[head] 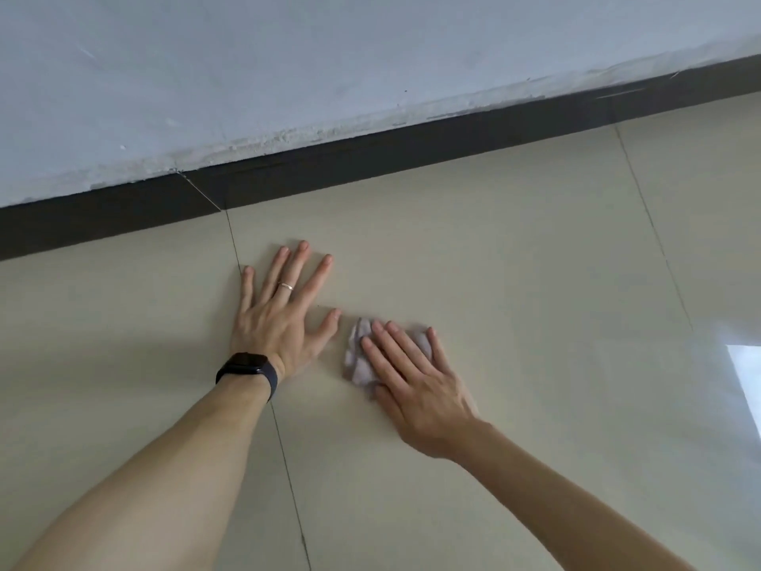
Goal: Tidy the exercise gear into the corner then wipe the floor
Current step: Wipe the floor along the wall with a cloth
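A small crumpled grey-lilac cloth [357, 360] lies on the beige tiled floor [514, 282]. My right hand [416, 381] presses flat on it with straight fingers, covering most of it; only its left part and a bit by the fingertips show. My left hand [280, 311], with a ring and a black wristband, rests flat on the floor just left of the cloth, fingers spread. No exercise gear is in view.
A dark skirting board [370, 162] runs along the foot of a white wall [288, 68] just beyond my hands. Tile joints cross the floor. A bright reflection [745, 381] lies on the floor at the right edge.
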A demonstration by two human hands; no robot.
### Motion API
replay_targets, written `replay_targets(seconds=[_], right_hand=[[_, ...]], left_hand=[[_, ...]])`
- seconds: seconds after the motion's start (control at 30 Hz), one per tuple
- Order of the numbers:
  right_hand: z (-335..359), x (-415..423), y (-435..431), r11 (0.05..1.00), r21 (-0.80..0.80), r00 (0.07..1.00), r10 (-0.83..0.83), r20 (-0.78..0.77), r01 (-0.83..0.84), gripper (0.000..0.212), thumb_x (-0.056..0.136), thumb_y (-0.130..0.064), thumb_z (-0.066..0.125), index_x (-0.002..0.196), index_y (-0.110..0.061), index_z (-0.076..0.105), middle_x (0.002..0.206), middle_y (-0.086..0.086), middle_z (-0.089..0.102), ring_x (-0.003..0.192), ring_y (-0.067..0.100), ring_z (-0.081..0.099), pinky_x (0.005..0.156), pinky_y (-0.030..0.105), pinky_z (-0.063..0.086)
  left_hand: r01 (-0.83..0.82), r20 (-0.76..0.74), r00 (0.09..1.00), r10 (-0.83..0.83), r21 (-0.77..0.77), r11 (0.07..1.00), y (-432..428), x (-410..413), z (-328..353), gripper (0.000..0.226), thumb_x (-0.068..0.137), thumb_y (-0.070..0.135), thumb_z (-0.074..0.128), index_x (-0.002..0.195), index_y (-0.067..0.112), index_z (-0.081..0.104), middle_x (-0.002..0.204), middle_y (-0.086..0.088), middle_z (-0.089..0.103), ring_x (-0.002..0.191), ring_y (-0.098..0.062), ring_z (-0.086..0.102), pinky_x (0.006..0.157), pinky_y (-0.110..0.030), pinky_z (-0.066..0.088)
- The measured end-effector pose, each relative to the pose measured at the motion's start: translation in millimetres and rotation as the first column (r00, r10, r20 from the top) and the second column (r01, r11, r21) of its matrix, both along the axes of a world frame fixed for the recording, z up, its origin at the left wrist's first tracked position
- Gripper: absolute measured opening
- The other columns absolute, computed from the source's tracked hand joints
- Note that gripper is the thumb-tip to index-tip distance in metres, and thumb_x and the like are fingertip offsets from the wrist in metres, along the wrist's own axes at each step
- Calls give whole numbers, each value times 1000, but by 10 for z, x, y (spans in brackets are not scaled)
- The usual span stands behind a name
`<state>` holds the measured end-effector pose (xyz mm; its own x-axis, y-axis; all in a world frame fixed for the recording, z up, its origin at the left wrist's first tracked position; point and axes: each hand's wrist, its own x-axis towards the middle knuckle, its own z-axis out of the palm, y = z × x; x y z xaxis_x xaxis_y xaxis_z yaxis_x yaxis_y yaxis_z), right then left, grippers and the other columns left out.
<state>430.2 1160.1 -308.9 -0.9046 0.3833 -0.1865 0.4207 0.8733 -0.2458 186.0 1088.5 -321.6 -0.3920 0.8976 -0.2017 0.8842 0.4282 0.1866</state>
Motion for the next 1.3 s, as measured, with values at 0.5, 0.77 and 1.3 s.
replay_targets(seconds=[0.5, 0.77, 1.3], right_hand=[[-25, 419, -1293, 979, 10, 978, -205, 32, 205, 64, 105, -48, 25, 160, -22, 8, 167, 2, -1, 154, 21, -3, 121, 54, 6], [10, 1199, -662, 337, 32, 331, -936, 120, 941, 61, 104, -45, 17, 158, -27, -6, 166, -5, -13, 150, 10, -18, 121, 54, -8], [33, 1444, -1757, 186, 46, 179, -975, 134, 981, 65, 101, -44, 19, 159, -22, 0, 167, 2, -8, 153, 17, -9, 121, 58, -1]], left_hand=[[29, -53, 998, -20, 164, 986, -128, 61, -56, 65, 98, 55, 40, 156, 38, 16, 167, -2, -1, 152, -27, 9, 118, -63, 8], [117, -36, 993, -113, 179, 977, -1204, 917, 64, 68, 97, 57, 33, 157, 36, 11, 167, -2, -2, 153, -23, 0, 117, -61, -2], [122, 35, 991, -130, 174, 977, -1566, 1008, -109, 67, 94, 58, 37, 155, 36, 24, 166, -3, 10, 153, -23, 9, 119, -59, 8]])
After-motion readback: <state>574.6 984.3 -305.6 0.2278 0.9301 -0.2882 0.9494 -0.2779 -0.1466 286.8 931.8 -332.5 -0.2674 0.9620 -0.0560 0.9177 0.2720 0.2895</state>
